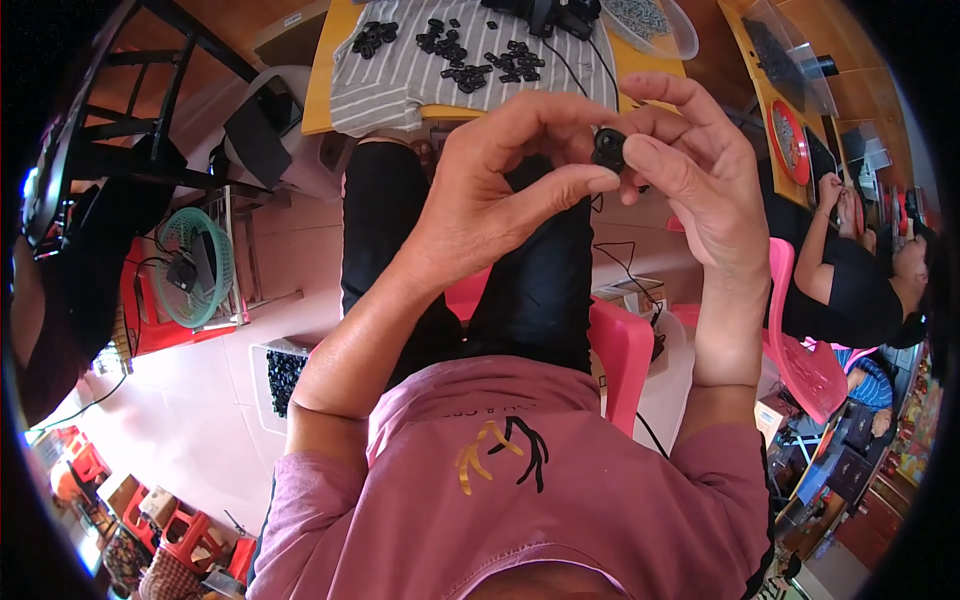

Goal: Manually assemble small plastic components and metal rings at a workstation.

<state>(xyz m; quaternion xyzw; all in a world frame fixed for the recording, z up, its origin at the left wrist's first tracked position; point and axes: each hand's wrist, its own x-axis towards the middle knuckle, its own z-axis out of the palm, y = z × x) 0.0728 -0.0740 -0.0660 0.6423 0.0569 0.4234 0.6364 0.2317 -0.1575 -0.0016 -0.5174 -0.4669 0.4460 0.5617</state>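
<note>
A small round black part [607,148] is held up above my lap, between both hands. My left hand [510,180] has its thumb and fingers closed round its left side. From the right, my right hand [690,160] pinches the same part with thumb and forefinger, its other fingers curled loosely. What kind of part it is, I cannot make out. Beyond the hands, several piles of small black plastic pieces [465,77] lie on a grey striped cloth [365,100] spread over a yellow table [318,95].
A clear tub of small metal pieces [650,22] stands at the table's far right, beside a black device [550,15] with a cable. On the floor to the left are a white bin of black parts [285,380] and a green basket [193,265]. Another person [835,270] sits at the right.
</note>
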